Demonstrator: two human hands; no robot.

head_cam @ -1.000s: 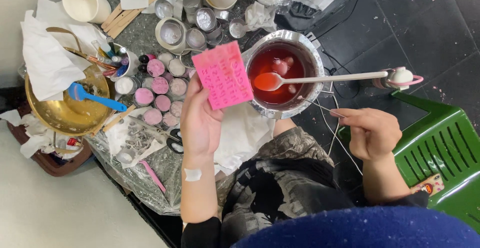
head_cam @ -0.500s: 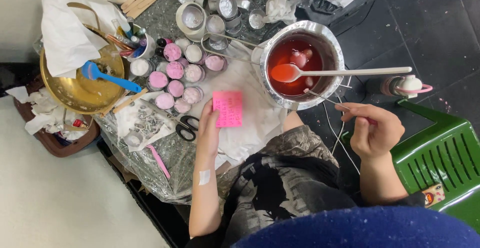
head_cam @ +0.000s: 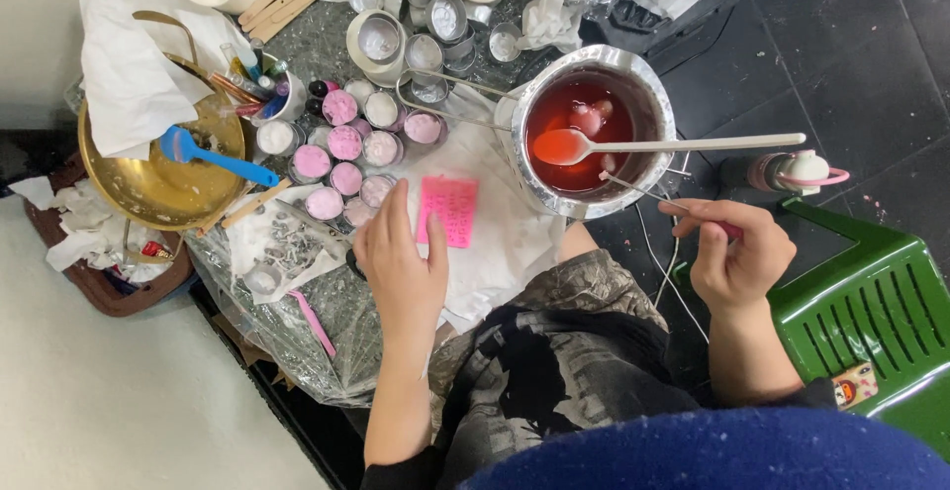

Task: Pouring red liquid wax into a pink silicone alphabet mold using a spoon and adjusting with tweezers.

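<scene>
Resting flat now, the pink silicone mould (head_cam: 448, 210) lies on the white paper (head_cam: 495, 243) spread over the table, just left of the steel pot (head_cam: 591, 129). A second ago the left hand (head_cam: 401, 262) held this mould up, tilted toward the camera in front of the pot; half a second ago it was already coming down. The left hand has let most of its hold go: fingers are spread and lying loosely, the thumb touching the mould's left edge, nothing clasped. Judging from that, the mould has been put in place beside the pot, level and with its cavities facing up.

The right hand (head_cam: 737, 252) has also shifted. Earlier it hung open and idle near the green plastic chair (head_cam: 871, 302); now its fingers pinch the end of a thin stick (head_cam: 643, 190) that reaches to the pot's near rim, and a bit of pink shows under the fingers, though what that is cannot be told. The red liquid in the pot and the long-handled spoon (head_cam: 564, 147) lying across it look unchanged.

Left of the mould stand the small tins of pink and white wax (head_cam: 341, 144), close together, with a brass bowl (head_cam: 163, 183) and blue spatula (head_cam: 213, 156) further left.
</scene>
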